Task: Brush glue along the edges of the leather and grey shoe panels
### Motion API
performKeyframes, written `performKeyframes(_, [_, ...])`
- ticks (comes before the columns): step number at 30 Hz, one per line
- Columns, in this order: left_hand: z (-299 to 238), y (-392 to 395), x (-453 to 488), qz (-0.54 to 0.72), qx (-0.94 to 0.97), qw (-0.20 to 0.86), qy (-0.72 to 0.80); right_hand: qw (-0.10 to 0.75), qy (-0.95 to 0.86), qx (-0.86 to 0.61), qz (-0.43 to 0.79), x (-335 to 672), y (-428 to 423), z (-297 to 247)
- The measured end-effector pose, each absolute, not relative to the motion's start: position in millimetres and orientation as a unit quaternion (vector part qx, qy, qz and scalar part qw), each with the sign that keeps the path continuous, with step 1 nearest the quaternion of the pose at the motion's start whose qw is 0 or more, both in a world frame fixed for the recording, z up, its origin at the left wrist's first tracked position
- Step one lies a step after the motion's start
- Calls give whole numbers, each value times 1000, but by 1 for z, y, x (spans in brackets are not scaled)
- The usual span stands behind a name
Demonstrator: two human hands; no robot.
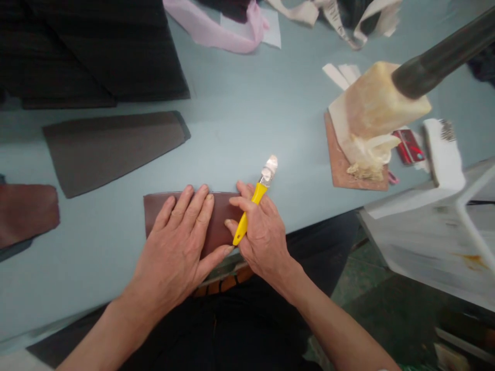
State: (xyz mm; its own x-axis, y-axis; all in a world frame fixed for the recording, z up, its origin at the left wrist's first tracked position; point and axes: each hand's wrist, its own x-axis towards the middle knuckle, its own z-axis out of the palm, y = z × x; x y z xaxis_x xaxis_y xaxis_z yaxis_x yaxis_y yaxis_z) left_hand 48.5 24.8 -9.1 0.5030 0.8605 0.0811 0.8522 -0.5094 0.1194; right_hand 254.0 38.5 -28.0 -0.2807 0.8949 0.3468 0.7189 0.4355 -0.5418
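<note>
A dark reddish-brown panel (pixel 220 226), which looks like leather, lies along the table's front edge. My left hand (pixel 176 242) rests flat on it with the fingers stretched out and the thumb along its near edge. Across the panel's right end, my right hand (pixel 263 226) is closed on a brush with a yellow handle (pixel 250 214). The brush's whitish, coated tip (pixel 269 169) points away from me, over the table. Part of the panel is hidden beneath both hands.
Left of the panel lie a dark grey piece (pixel 116 149) and a brown piece (pixel 27 214); black stacked sheets (pixel 88 51) are behind. A glue-crusted container (pixel 379 103) with a dark tube stands on a brown board (pixel 336 159) at right. A pink strip (pixel 220 31) lies at the back.
</note>
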Motion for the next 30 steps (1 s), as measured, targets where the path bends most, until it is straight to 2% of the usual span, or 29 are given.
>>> performKeyframes(19, [1,25,54,35,819,74,568,329,-801,-483,130,262,40,-41])
performKeyframes(30, [-7,27,47,51,835,65,544,285,-809,-499,121,285,46,-36])
